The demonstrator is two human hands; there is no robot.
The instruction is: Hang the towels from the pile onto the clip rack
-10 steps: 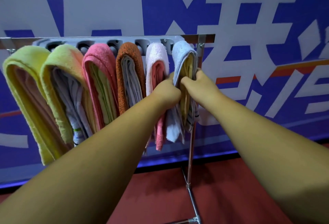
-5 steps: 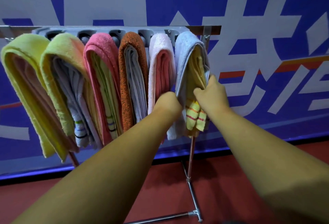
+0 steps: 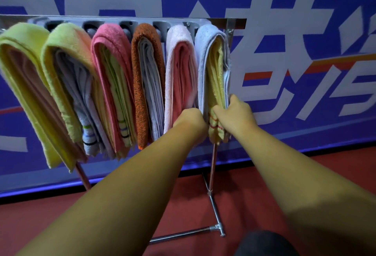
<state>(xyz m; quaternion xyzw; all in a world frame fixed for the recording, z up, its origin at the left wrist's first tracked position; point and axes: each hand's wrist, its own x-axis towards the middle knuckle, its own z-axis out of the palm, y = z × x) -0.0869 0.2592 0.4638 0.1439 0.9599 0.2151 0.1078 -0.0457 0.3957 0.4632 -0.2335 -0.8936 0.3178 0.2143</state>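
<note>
Floor: red-brown floor (image 3: 183,204), spread across 6 o'clock beneath both forearms.
Wall: blue wall banner (image 3: 305,31), filled the view from 9 o'clock round to 3 o'clock, crossed by an orange stripe at 3 o'clock.
Rack: clip rack (image 3: 142,22), ran from 9 o'clock to 1 o'clock on a metal stand (image 3: 212,164); held six folded bundles hanging side by side.
Towels: hung yellow-green, yellow-green, pink, orange, pale pink, then the light blue towel (image 3: 205,56) at the 1 o'clock end, wrapped over a yellow striped towel (image 3: 215,76).
Left hand: left hand (image 3: 191,121), curled like a fist at the lower left edge of the light blue towel; seemed to grip that edge, fingers hidden behind the knuckles.
Right hand: right hand (image 3: 236,115), just at 3 o'clock of the left; pinched the yellow striped towel, thumb in front, fingers behind the outer blue layer.
Writing: huge white characters on the banner, cropped, could not be read.
</note>
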